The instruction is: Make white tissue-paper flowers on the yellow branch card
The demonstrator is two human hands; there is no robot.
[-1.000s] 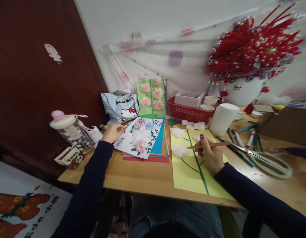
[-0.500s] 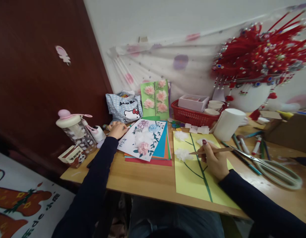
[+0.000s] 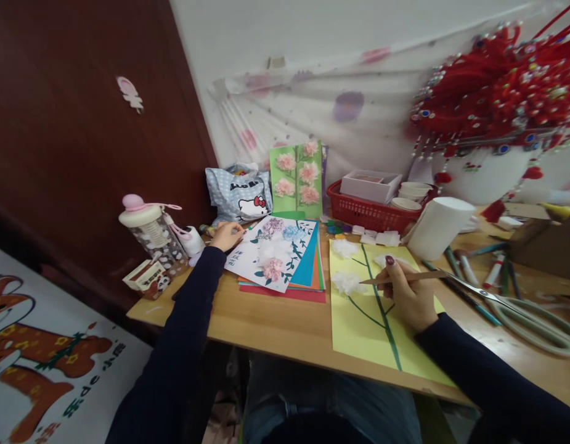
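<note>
My right hand (image 3: pixel 411 297) is closed round a slim brown pencil-like stick (image 3: pixel 421 277). The stick's pointed end reaches left to a white tissue-paper flower (image 3: pixel 348 283) on a yellow sheet (image 3: pixel 358 333). A green branching stem (image 3: pixel 385 330) is drawn on that sheet. Another white flower (image 3: pixel 344 248) lies higher up, and a third (image 3: pixel 385 260) is partly behind my fingers. My left hand (image 3: pixel 226 235) rests, fingers bent, at the upper left corner of a white flower picture (image 3: pixel 248 265); whether anything is in its fingers is hidden.
Coloured sheets (image 3: pixel 307 268) lie under the white picture. A red basket (image 3: pixel 354 213) with a box and paper cups stands behind, beside a white paper roll (image 3: pixel 440 228). Scissors (image 3: pixel 525 314) and pens are on the right. A bottle (image 3: pixel 153 231) stands at the left.
The camera has turned slightly left, so everything sits farther right in view. Both hands stay nearly where they were, and the stick's tip is still by the same white flower.
</note>
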